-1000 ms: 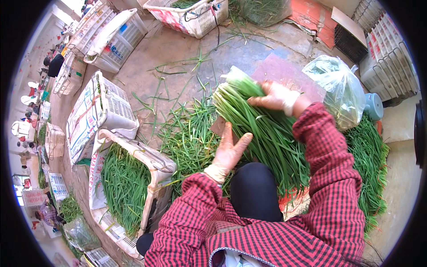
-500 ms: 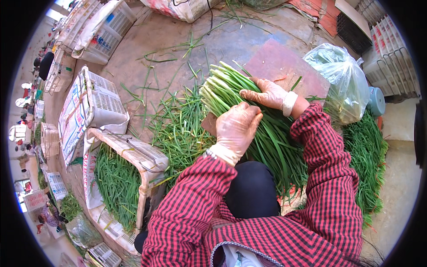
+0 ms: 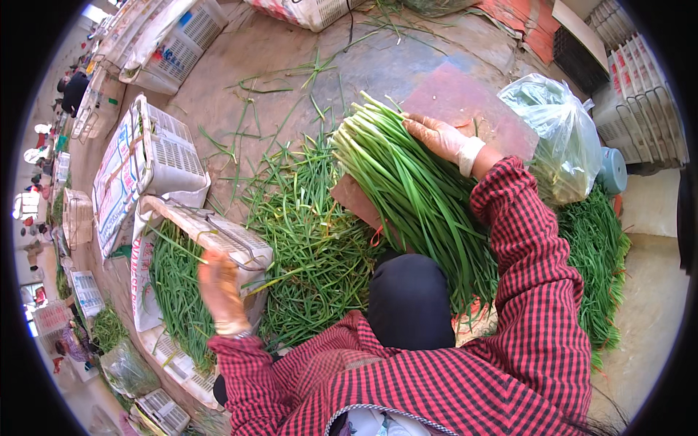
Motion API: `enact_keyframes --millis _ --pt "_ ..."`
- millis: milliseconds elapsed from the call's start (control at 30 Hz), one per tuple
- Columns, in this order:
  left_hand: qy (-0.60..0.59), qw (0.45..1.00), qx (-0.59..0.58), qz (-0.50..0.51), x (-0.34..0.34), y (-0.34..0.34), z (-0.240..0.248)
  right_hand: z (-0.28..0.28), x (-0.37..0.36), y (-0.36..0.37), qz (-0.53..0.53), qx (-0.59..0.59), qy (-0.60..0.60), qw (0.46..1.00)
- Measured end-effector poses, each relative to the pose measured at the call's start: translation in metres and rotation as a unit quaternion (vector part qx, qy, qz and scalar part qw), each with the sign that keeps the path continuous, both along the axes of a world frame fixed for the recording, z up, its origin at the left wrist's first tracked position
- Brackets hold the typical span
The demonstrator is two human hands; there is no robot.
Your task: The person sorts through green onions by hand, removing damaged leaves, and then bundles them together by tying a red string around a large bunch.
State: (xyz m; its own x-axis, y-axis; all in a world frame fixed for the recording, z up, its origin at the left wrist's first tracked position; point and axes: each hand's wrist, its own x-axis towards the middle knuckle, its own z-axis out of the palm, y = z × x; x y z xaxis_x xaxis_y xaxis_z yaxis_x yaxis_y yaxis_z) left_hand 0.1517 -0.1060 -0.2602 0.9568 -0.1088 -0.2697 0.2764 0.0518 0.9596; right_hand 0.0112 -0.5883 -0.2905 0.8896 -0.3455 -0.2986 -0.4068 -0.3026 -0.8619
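A thick bunch of garlic chives (image 3: 414,171), pale at the cut ends and dark green along the leaves, slants across a reddish-brown board (image 3: 465,98) and past my dark-clad knee. Gripping the bunch near its pale ends, my right hand (image 3: 445,138) wears a stained, light glove and lies over its upper side. My left hand (image 3: 222,289), gloved too, is off to the left beside a white crate (image 3: 233,240) lying on its side, with loose garlic chives (image 3: 178,291) in it. Motion smears its fingers, so what they hold is unclear.
Scattered green leaves (image 3: 313,240) cover the floor left of the bunch. At right stand a clear plastic bag (image 3: 552,138), a blue round container (image 3: 613,171) and stacked crates (image 3: 640,102); more chives (image 3: 592,269) lie below. Another white crate (image 3: 171,149) stands at left.
My left hand has left the bunch and swung left and down to the crate of chives. The right hand stays on the bunch, which now lies spread wider.
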Motion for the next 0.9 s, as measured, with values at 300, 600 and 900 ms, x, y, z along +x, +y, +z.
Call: enact_keyframes --millis 300,600,900 --pt "0.039 0.930 0.158 -0.330 -0.103 -0.098 -0.074 0.017 -0.009 0.019 -0.068 -0.158 0.142 0.975" --pt "0.105 0.924 0.060 -0.363 -0.106 -0.169 -0.093 -0.047 -0.023 0.037 -0.427 -0.022 -0.175 0.887" --pt "0.178 0.907 0.044 -0.380 -0.099 -0.171 -0.087 -0.070 -0.023 -0.008 -0.461 -0.126 0.067 0.876"
